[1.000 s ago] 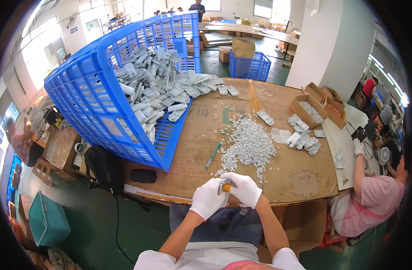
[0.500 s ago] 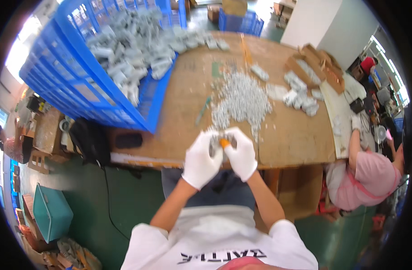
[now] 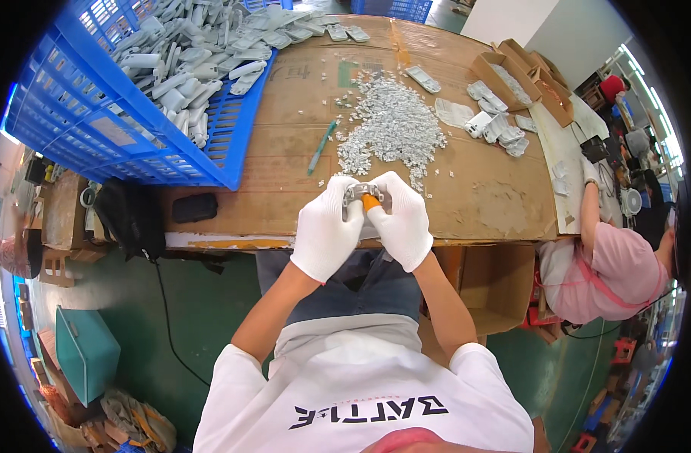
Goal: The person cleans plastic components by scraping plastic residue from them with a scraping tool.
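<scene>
Both of my hands wear white knitted gloves and meet just above the table's near edge. My left hand (image 3: 329, 230) is closed around a small grey plastic casing (image 3: 354, 193). From the other side, my right hand (image 3: 401, 223) closes on the same casing. An orange piece (image 3: 370, 202) shows at my right thumb; whether it is a thumb cover or a held tool I cannot tell. My fingers hide much of the casing. Beyond them, a heap of tiny light grey plastic parts (image 3: 394, 121) lies on the cardboard-covered table (image 3: 285, 143).
At the left, a tipped blue crate (image 3: 126, 143) spills grey casings (image 3: 202, 60). A green pen (image 3: 321, 149) and a dark case (image 3: 194, 208) lie nearby. More casings (image 3: 498, 128) and cardboard boxes (image 3: 504, 79) sit right. A person in pink (image 3: 606, 272) works at far right.
The view has tilted, so the table, crate and heap appear higher in the picture. Both hands stay together on the casing, which now shows more clearly.
</scene>
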{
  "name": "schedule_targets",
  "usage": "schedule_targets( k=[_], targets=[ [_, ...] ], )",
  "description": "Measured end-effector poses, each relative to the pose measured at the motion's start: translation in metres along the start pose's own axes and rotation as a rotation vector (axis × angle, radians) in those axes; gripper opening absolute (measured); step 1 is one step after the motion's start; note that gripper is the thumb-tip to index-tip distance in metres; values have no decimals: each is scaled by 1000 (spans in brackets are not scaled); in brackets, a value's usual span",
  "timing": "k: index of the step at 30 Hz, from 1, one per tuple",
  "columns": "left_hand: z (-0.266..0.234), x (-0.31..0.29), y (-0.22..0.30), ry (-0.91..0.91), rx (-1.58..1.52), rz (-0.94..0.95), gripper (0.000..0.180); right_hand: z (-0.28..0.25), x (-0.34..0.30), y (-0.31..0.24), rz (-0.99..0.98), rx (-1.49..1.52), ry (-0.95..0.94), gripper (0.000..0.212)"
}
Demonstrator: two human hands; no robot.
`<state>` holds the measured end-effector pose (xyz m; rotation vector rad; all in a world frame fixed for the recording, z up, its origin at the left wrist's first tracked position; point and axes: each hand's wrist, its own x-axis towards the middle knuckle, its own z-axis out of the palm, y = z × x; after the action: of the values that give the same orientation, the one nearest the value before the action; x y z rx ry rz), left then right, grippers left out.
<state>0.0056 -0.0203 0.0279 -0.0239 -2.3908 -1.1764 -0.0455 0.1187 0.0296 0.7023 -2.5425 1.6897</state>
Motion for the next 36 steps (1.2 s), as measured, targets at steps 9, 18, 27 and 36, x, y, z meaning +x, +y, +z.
schedule_targets(
  k=[9,18,27,36],
  targets=[
    [-5,13,0,10,-73,-114,14,-4,1,-7,5,176,-8,29],
    [-17,15,1,-44,-165,-116,7,4,-4,-3,-90,204,22,34],
    [-20,9,-3,-61,-264,-129,10,2,-10,-12,-286,1,60,31],
    [0,4,-6,2,-83,-5,38,15,-11,-9,151,393,151,33]
  ],
)
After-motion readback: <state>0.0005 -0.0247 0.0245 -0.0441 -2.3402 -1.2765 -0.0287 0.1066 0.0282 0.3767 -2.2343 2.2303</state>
